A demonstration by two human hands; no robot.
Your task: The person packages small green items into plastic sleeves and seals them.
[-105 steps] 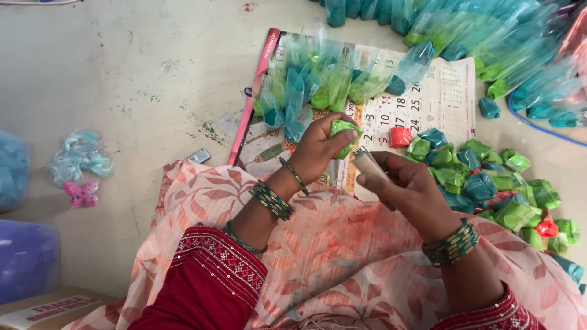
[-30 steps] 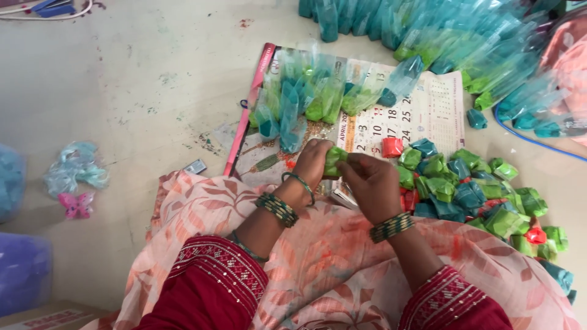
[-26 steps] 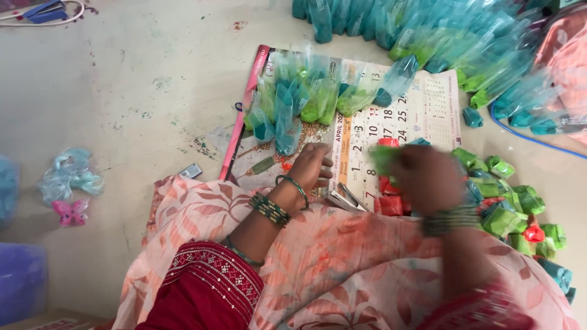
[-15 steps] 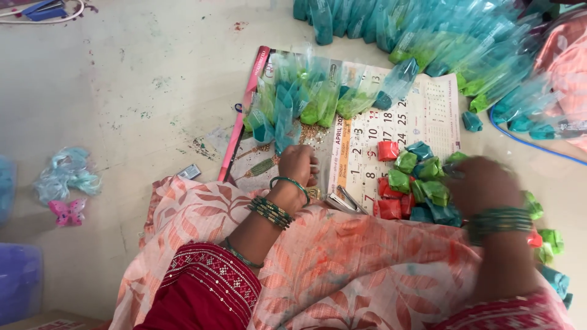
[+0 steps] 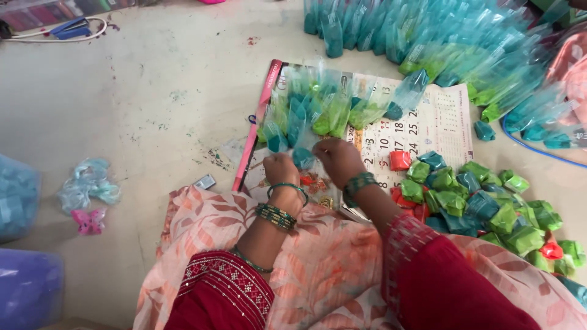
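Observation:
My left hand (image 5: 280, 169) and my right hand (image 5: 337, 161) meet over a wall calendar (image 5: 428, 125) spread on the floor. Both pinch a small clear plastic pouch (image 5: 304, 157) with teal filling. Just beyond my fingers lies a row of filled pouches (image 5: 318, 113) in teal and green. To the right of my right arm sits a heap of folded green, teal and red wrapped pieces (image 5: 483, 205). Both wrists carry green bangles, and my sleeves are red.
A larger pile of filled teal and green pouches (image 5: 440, 43) covers the far right. A pink butterfly clip (image 5: 88, 221) and a crumpled clear bag (image 5: 88, 186) lie at left. Blue and purple containers (image 5: 24, 287) stand at the left edge. A patterned cloth (image 5: 318, 269) covers my lap.
My right hand reached out to the heap of wrapped pieces at right, then came back to the centre. Both hands now hold a teal pouch instead of the green piece.

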